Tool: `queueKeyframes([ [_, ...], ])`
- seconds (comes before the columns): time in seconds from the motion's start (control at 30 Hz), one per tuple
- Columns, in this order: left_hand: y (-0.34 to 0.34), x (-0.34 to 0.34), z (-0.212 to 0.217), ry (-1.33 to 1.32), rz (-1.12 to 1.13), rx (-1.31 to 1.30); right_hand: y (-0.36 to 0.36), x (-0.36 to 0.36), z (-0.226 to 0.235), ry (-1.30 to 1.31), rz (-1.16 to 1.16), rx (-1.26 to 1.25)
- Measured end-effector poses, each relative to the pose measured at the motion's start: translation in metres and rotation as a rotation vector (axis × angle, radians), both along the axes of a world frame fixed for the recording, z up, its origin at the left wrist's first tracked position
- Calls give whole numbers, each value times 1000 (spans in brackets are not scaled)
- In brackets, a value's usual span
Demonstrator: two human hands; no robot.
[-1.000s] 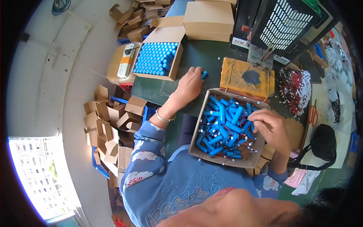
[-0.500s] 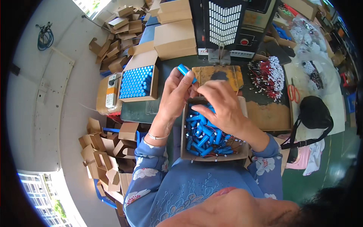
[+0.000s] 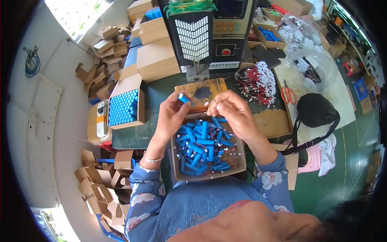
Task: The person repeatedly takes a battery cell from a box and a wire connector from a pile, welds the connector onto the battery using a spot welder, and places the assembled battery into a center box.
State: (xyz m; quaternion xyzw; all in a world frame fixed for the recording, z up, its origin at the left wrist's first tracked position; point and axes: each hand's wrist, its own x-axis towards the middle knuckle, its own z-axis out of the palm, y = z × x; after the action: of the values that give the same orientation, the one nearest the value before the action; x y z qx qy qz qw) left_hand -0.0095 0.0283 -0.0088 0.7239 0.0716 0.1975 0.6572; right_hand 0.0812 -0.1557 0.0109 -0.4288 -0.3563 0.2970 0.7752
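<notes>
The left hand (image 3: pixel 171 117) pinches one blue cylindrical battery cell (image 3: pixel 184 99) at its fingertips, raised above the cardboard box (image 3: pixel 242 159) of loose blue cells. The right hand (image 3: pixel 231 111) is beside it, fingers curled; whether it grips anything cannot be told

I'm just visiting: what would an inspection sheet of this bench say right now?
Surface: green bench top, crowded.
Job's things: blue cylinder in left hand; open box of loose blue cylinders; scorched wooden block.
Clutter: tray of upright blue cylinders, scissors, black bag.
Hands: left hand grips the cylinder; right hand pinched shut, contents too small to tell.
Cables: bundle of red leads; blue coil on floor.
Surroundings: machine, flattened cartons.
</notes>
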Motion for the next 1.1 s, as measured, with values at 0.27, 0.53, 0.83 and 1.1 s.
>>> queueKeyframes([
  [0.27,0,33,10,43,-85,379,3,35,-10,36,-198,-173],
  [0.53,10,61,-6,-52,-79,653,15,50,-12,-247,-131,-421],
  [0.83,10,64,-2,-6,-116,693,38,62,-12,-166,-137,-386],
  [1.1,10,64,-6,-16,-41,715,52,67,-22,-224,-247,-471],
])
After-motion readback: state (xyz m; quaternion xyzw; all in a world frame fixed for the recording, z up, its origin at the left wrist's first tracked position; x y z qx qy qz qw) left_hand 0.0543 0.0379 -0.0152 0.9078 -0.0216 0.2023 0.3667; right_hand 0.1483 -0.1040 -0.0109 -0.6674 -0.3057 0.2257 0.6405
